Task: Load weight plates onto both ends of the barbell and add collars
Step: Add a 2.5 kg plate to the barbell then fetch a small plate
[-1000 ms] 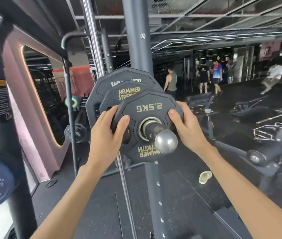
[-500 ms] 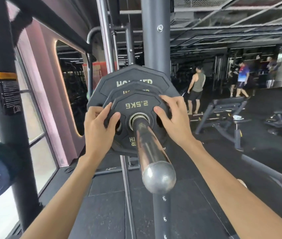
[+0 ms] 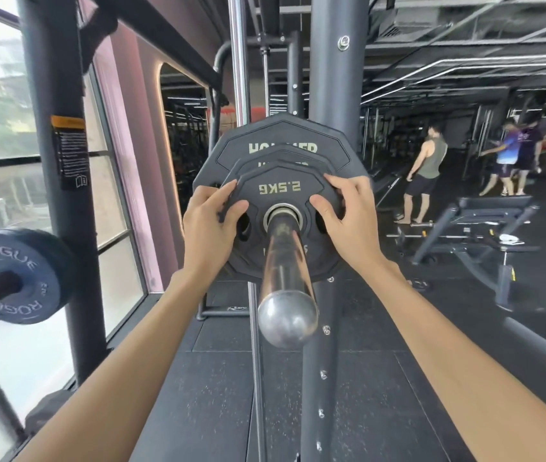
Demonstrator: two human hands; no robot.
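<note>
Left hand [image 3: 209, 221] and right hand [image 3: 348, 213] curl around the 2.5KG plate [image 3: 280, 190], thumbs on its face, on the barbell sleeve [image 3: 285, 265] against larger plates [image 3: 285, 135].

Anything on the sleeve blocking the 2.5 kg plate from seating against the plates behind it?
Nothing visible. The left hand and right hand grip the 2.5KG plate, already threaded on the sleeve in front of the middle plate; this head-on angle hides any gap between them.

Black plate [image 3: 278, 191], gold lettering; chrome barbell sleeve [image 3: 286, 278].
</note>
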